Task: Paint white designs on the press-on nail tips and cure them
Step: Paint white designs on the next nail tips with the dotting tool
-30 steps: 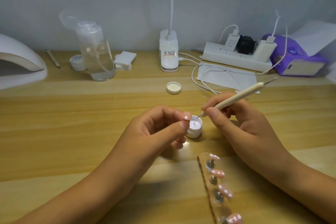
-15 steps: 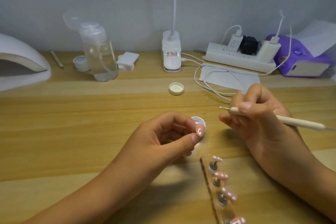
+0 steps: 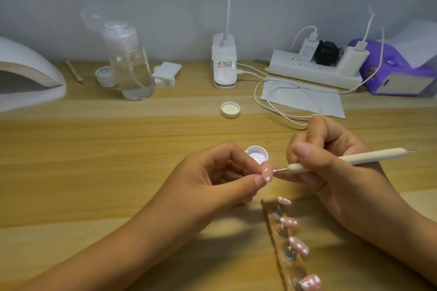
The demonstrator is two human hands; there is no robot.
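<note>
Nearest, a clear glossy strip holder (image 3: 272, 220) carries oval pink nail tips (image 3: 299, 245), dotted white, on round metal pegs. Just beyond, the left hand (image 3: 212, 184) pinches a loose nail tip (image 3: 266, 172) between thumb and fingers. The right hand (image 3: 331, 172) grips a slim cream dotting tool (image 3: 354, 158), its fine metal point at that tip's edge. Behind sits a round white gel pot (image 3: 257, 155); far left, a domed white curing lamp (image 3: 28, 78).

Nail tip (image 3: 266, 172) in pinch: pale pink, white marks near one edge.
Mounted nail tips (image 3: 298, 245): same pink, white dot rows.
Dotting tool (image 3: 350, 158): cream handle, silver metal tip.
Gel pot (image 3: 257, 155): white, glossy white content.
Loose lid (image 3: 230, 109): white rim, cream inside.
Worktop (image 3: 94, 160): light wood, lengthwise grain bands.
Cure lamp (image 3: 28, 78): white.
Power strip (image 3: 314, 73): white.
Plug (image 3: 327, 52): black.
Tissue pack (image 3: 397, 73): purple.
Pump bottle (image 3: 132, 66): clear.
</note>
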